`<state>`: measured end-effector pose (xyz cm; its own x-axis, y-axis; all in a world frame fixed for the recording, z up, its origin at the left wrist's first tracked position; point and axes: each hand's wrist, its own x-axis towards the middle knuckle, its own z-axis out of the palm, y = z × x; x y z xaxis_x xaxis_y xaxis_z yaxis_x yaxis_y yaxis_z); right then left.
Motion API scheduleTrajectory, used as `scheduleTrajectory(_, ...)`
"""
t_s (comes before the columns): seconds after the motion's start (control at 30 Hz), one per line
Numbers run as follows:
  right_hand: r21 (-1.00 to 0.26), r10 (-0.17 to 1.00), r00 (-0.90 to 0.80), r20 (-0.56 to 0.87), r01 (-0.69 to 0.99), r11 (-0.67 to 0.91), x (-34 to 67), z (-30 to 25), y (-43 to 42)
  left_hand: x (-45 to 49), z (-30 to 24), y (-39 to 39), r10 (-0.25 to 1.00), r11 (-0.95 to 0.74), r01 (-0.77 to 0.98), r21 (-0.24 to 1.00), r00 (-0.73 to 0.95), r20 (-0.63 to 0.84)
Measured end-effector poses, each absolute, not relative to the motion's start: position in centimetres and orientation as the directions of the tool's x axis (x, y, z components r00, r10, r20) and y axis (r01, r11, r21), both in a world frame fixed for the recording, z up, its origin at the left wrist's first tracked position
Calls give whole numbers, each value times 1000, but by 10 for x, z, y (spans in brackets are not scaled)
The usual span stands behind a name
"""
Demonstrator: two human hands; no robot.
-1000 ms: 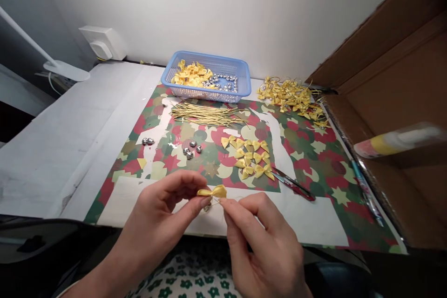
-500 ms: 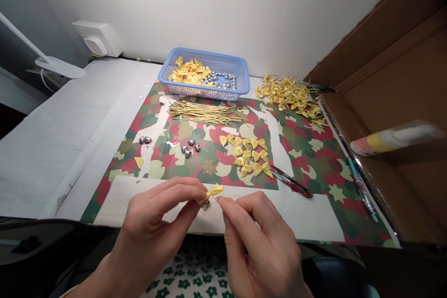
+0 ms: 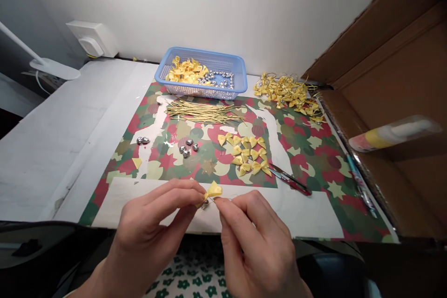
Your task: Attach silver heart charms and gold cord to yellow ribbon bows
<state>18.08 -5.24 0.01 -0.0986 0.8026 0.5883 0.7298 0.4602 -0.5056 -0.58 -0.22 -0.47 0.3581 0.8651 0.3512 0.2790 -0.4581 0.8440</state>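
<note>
Between thumb and fingers, my left hand (image 3: 157,223) pinches a small yellow ribbon bow (image 3: 213,189) above the white strip at the table's front. Under the bow a silver bell or bead (image 3: 205,204) shows in part. My right hand (image 3: 256,237) is closed just right of the bow, its fingertips pinching a thin cord whose end is mostly hidden. Beyond the hands lie several loose yellow bows (image 3: 258,154) in rows and small silver beads (image 3: 186,149). Thread snips (image 3: 290,180) with red handles rest right of the bows.
A blue basket (image 3: 240,74) with yellow bows and silver beads stands by the wall. Gold cords (image 3: 204,111) lie before it. Finished-looking bows with cords (image 3: 289,95) are heaped at back right, beside a cardboard box (image 3: 394,65), glue bottle (image 3: 391,135) and pens (image 3: 361,188).
The bow has turned, so more of its loop faces up. My right fingertips stay close beside it. The whole view has shifted slightly.
</note>
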Motion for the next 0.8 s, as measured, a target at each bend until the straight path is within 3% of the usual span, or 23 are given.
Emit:
scheduleTrajectory(0.37, -493, 803, -110, 585, 738, 460, 179, -1, -54, -4, 2, 1, 807, -552, 300, 778, 425, 409)
scheduleTrajectory(0.8, -598, 830, -50, 556, 669, 441, 179, -9, -57, -2, 3, 2, 852, -437, 181, 881, 398, 341)
